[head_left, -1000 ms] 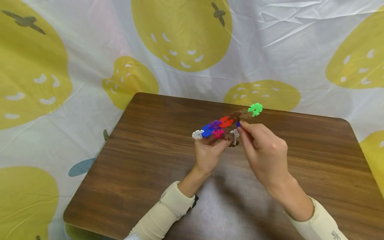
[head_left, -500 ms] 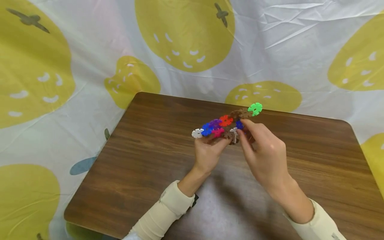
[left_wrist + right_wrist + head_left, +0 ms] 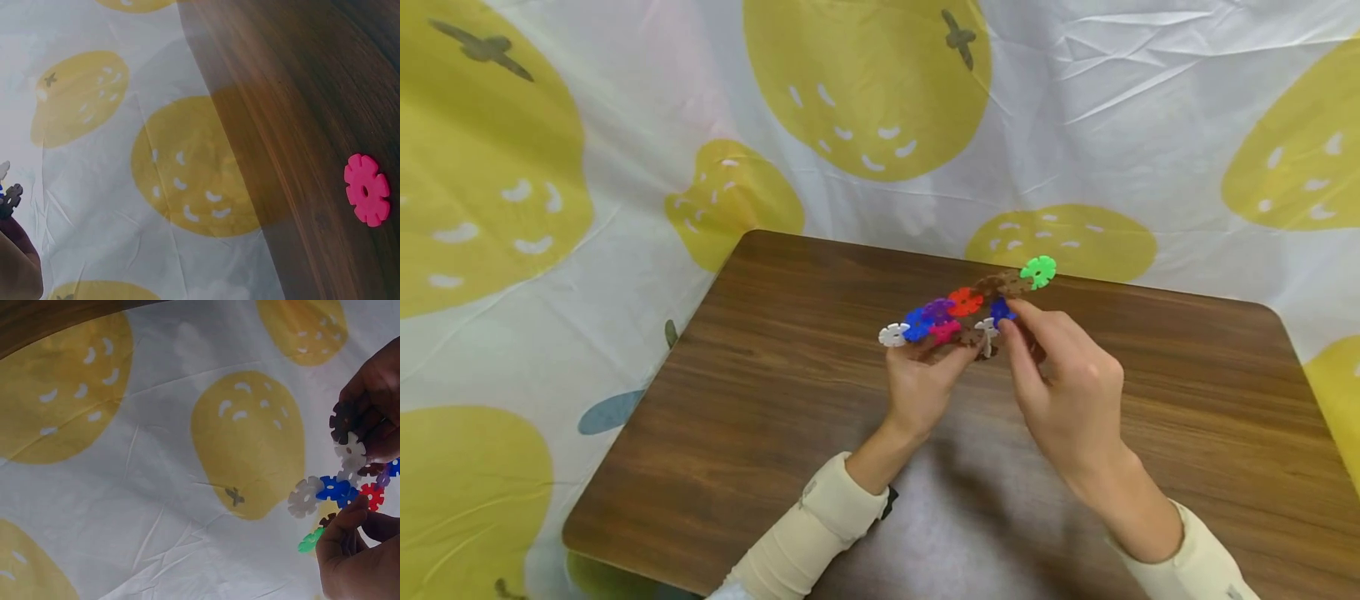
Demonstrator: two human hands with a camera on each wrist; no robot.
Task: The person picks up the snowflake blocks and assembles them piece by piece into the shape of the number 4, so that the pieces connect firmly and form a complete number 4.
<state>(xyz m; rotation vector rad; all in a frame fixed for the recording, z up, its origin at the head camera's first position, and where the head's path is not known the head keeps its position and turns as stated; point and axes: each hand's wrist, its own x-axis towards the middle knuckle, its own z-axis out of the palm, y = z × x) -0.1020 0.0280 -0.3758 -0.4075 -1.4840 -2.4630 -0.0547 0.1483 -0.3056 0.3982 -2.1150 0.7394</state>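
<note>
Both hands are holding a chain of plastic discs (image 3: 958, 315) above the bench (image 3: 760, 392): left hand (image 3: 921, 379) pinching underneath, right hand (image 3: 1063, 392) fingers seemingly gripping a blue disc (image 3: 999, 310).

Chain of interlocking snowflake discs (image 3: 964, 312) between my fingers: a white disc (image 3: 893, 335) at one end, then blue (image 3: 917, 325), purple (image 3: 938, 310), pink (image 3: 945, 332), red (image 3: 964, 302) and brown (image 3: 1009, 285) discs, with a green disc (image 3: 1038, 272) at the far end. My sleeves (image 3: 820, 521) are cream. The table (image 3: 760, 400) is dark brown wood grain. The backdrop cloth (image 3: 625, 125) is white, printed with large yellow fruits flecked white. A single pink disc (image 3: 367, 189) lies on the wood in the left wrist view.
</note>
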